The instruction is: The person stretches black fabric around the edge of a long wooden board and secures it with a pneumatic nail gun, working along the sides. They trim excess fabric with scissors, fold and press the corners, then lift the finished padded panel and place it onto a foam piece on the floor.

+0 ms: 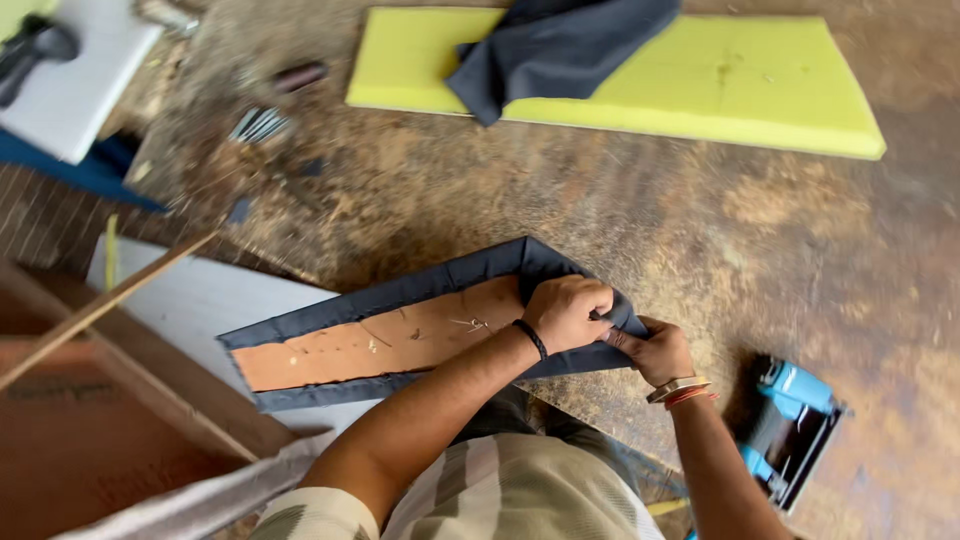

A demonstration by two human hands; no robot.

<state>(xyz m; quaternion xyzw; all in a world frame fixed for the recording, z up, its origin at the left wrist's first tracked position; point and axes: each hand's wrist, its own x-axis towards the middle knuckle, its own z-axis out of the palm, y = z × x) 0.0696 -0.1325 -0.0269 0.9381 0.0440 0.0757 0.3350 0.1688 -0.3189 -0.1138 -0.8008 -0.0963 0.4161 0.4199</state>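
Nearest, cut off by the bottom edge, a striped shirt (490, 495) and both forearms; to the right, a blue staple gun (790, 430) lying on the worn brown tabletop (700, 230), its lower end partly hidden behind the right forearm, blurred. Just beyond, the right hand (655, 352) with bangles at the wrist, its grip pinched on the dark grey fabric (420, 290) at the panel's right end, fingertips hidden under the fold; the left hand (565, 312), black band at the wrist, clenched over the same fabric corner, pressing it down onto the wooden panel (380, 340). Panel lying flat near the tabletop's front edge, bare brown wood showing in the middle, fabric wrapped round its borders. To the left, wooden boards (120, 400), cut off by the frame. Farther off, blurred small tools (260, 125), hard to identify; farthest, a yellow-green foam slab (700, 85) with a dark cloth (550, 45) draped over it, its top cut off.
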